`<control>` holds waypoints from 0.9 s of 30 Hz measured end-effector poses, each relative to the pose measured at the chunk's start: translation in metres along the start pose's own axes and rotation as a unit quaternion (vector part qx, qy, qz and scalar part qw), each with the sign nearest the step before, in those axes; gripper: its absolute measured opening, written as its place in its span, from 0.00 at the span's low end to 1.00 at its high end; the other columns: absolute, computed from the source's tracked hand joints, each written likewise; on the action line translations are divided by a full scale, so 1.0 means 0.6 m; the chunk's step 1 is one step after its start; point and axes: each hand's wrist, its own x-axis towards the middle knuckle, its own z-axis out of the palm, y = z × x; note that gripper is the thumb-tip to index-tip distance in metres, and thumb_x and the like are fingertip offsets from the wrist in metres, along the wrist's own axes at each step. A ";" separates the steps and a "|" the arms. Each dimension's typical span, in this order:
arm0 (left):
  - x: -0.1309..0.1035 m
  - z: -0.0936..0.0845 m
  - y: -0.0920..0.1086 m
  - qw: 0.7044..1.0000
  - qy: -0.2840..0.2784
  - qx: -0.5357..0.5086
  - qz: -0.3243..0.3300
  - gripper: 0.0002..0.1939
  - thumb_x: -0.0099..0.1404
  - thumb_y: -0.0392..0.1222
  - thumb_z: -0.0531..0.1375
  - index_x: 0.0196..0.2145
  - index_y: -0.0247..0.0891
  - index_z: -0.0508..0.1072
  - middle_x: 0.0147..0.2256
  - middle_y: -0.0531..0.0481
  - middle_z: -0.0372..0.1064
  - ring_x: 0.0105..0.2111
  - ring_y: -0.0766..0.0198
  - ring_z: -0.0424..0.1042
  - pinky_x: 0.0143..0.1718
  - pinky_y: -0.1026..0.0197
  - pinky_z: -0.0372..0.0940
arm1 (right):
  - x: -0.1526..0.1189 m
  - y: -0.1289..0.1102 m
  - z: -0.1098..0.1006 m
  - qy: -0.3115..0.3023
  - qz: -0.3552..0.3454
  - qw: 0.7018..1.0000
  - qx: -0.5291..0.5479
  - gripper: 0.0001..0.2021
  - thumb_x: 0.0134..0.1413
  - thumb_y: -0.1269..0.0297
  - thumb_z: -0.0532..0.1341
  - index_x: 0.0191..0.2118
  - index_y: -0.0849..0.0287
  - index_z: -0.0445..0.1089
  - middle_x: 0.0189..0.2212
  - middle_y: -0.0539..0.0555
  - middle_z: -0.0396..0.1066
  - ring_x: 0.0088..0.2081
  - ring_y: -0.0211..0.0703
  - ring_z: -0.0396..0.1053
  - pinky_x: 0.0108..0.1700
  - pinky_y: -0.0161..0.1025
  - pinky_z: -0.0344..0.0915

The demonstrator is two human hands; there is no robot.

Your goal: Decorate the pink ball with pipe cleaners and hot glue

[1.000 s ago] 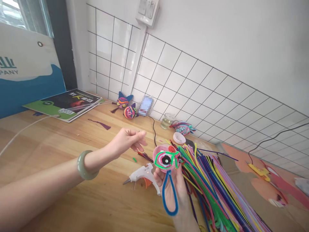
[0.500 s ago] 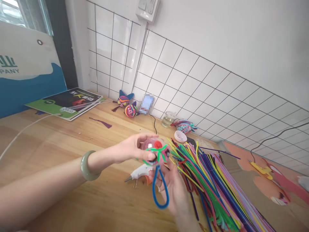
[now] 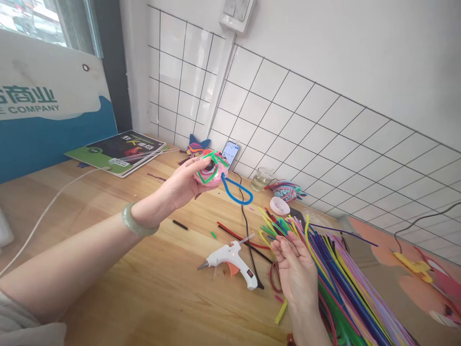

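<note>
My left hand [image 3: 178, 185] grips a round pink craft ornament [image 3: 212, 179], its thumb pressed on the front. Green pipe-cleaner trim and a dark round spot like an eye show on the ornament. A blue pipe-cleaner loop [image 3: 239, 202] sticks out from its right side. Over the near end of a bundle of coloured pipe cleaners [image 3: 338, 283] is my right hand [image 3: 297, 271], fingers loosely curled and apart, nothing visible in them. A white glue gun [image 3: 230, 259] lies on its side between the hands, its nozzle toward the left.
At the wall stand a lit phone [image 3: 231, 154], a glass jar [image 3: 262, 179], a small white dish [image 3: 280, 205] and a striped fish ornament [image 3: 288, 190]. A booklet [image 3: 122, 149] lies at the left, a white cable [image 3: 61, 192] near it. Yellow-handled tool [image 3: 414, 265] at right.
My right hand has let go of the ornament and moved right, over the pipe cleaners. My left hand has lifted the ornament up and left; its blue loop now points rightward.
</note>
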 end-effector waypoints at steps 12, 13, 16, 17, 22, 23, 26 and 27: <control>-0.001 0.000 -0.007 0.999 0.011 -0.031 -0.002 0.18 0.60 0.45 0.62 0.47 0.36 0.70 0.45 0.41 0.71 0.42 0.58 0.73 0.45 0.52 0.69 | 0.023 0.005 -0.016 -0.003 -0.046 0.999 -0.002 0.13 0.40 0.67 0.69 0.33 0.57 0.65 0.18 0.39 0.61 0.19 0.28 0.59 0.24 0.29 0.61; -0.002 0.000 -0.009 0.999 0.005 -0.033 0.000 0.18 0.60 0.44 0.62 0.47 0.37 0.70 0.46 0.42 0.71 0.42 0.58 0.73 0.44 0.52 0.69 | 0.024 0.007 -0.017 -0.002 -0.052 0.999 -0.009 0.15 0.39 0.66 0.70 0.34 0.57 0.66 0.22 0.42 0.66 0.24 0.30 0.64 0.28 0.31 0.65; -0.004 -0.001 -0.014 0.999 -0.014 -0.033 0.015 0.19 0.60 0.42 0.62 0.49 0.39 0.68 0.47 0.43 0.70 0.43 0.58 0.72 0.44 0.51 0.69 | 0.027 0.013 -0.021 -0.004 -0.068 0.997 -0.031 0.18 0.38 0.64 0.71 0.37 0.58 0.67 0.31 0.48 0.71 0.33 0.35 0.70 0.37 0.37 0.68; -0.005 0.000 -0.015 0.999 -0.019 -0.029 0.018 0.20 0.60 0.42 0.63 0.50 0.39 0.67 0.48 0.43 0.69 0.43 0.58 0.71 0.44 0.51 0.69 | 0.029 0.015 -0.024 -0.006 -0.074 0.997 -0.038 0.17 0.39 0.63 0.70 0.38 0.59 0.68 0.29 0.47 0.71 0.31 0.35 0.69 0.36 0.37 0.68; -0.011 0.007 -0.017 0.999 -0.029 -0.015 0.022 0.25 0.57 0.39 0.65 0.52 0.43 0.64 0.55 0.43 0.63 0.48 0.55 0.69 0.45 0.51 0.69 | 0.039 0.019 -0.042 0.013 -0.132 0.988 -0.074 0.13 0.45 0.60 0.67 0.35 0.59 0.67 0.15 0.39 0.56 0.18 0.29 0.55 0.25 0.32 0.61; -0.012 0.009 -0.017 0.999 -0.029 -0.017 0.020 0.26 0.56 0.38 0.65 0.52 0.43 0.64 0.55 0.44 0.63 0.48 0.55 0.69 0.45 0.51 0.69 | 0.042 0.017 -0.046 0.026 -0.149 0.985 -0.081 0.12 0.46 0.60 0.66 0.35 0.59 0.67 0.15 0.38 0.55 0.18 0.29 0.54 0.25 0.32 0.61; -0.013 0.012 -0.018 0.999 -0.024 -0.026 0.021 0.26 0.55 0.36 0.66 0.51 0.43 0.65 0.54 0.45 0.65 0.46 0.56 0.70 0.43 0.52 0.69 | 0.058 0.006 -0.063 0.070 -0.204 0.971 -0.107 0.13 0.47 0.60 0.65 0.38 0.59 0.67 0.19 0.41 0.60 0.21 0.31 0.59 0.30 0.34 0.64; -0.012 0.012 -0.018 0.999 -0.019 -0.026 0.023 0.26 0.55 0.36 0.66 0.51 0.44 0.65 0.53 0.45 0.66 0.45 0.57 0.71 0.42 0.53 0.70 | 0.065 0.001 -0.070 0.082 -0.220 0.965 -0.117 0.15 0.46 0.60 0.66 0.40 0.59 0.67 0.22 0.43 0.64 0.24 0.32 0.63 0.33 0.36 0.65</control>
